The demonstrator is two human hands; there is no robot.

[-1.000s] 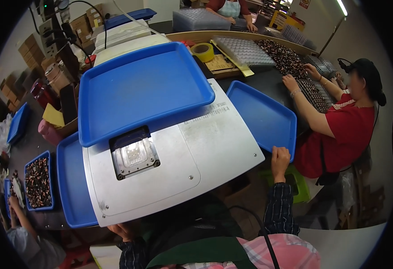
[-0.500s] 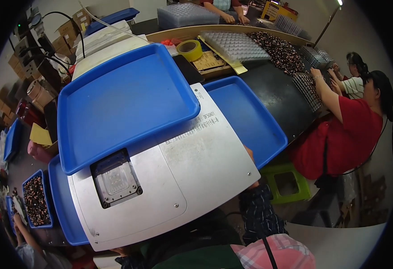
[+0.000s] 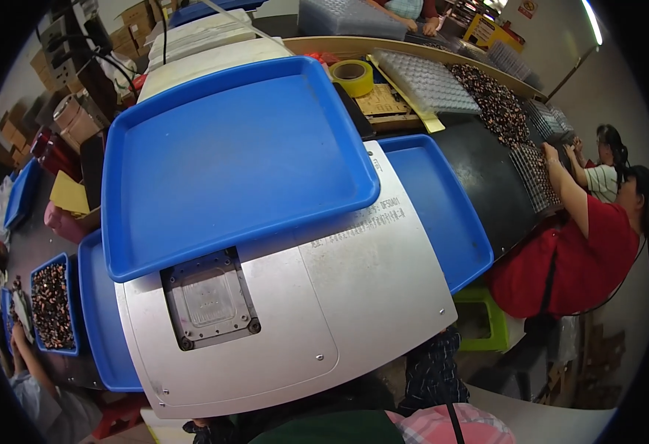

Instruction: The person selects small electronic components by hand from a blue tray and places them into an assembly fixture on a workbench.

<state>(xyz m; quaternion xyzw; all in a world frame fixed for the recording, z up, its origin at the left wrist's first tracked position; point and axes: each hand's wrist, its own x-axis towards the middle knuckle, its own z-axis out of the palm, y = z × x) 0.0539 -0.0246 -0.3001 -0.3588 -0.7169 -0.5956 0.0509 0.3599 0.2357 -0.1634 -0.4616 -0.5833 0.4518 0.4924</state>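
Observation:
A silver metal machine cover (image 3: 383,296) fills the middle, its square opening showing a screwed metal plate (image 3: 207,300). An empty blue tray (image 3: 235,170) lies across the cover's far part. At the cover's near edge, a small bit of my left hand (image 3: 201,422) shows beside a dark cuff; its fingers are hidden. My right arm in a dark patterned sleeve (image 3: 434,374) reaches up to the cover's right edge, and the hand there is hidden. A second blue tray (image 3: 443,214) sits beside the cover on the right, a third (image 3: 109,325) on the left.
Yellow tape (image 3: 352,76), a clear blister sheet (image 3: 428,80) and heaped small dark and copper-coloured parts (image 3: 491,100) lie beyond. At right, a person in red (image 3: 561,255) handles a filled rack beside a green stool (image 3: 487,325). Another tray of parts (image 3: 52,303) stands left.
My view has shifted, so the cover and trays sit further right. Fingers of my right hand showed at the cover's right edge beside the tray; now they are out of sight.

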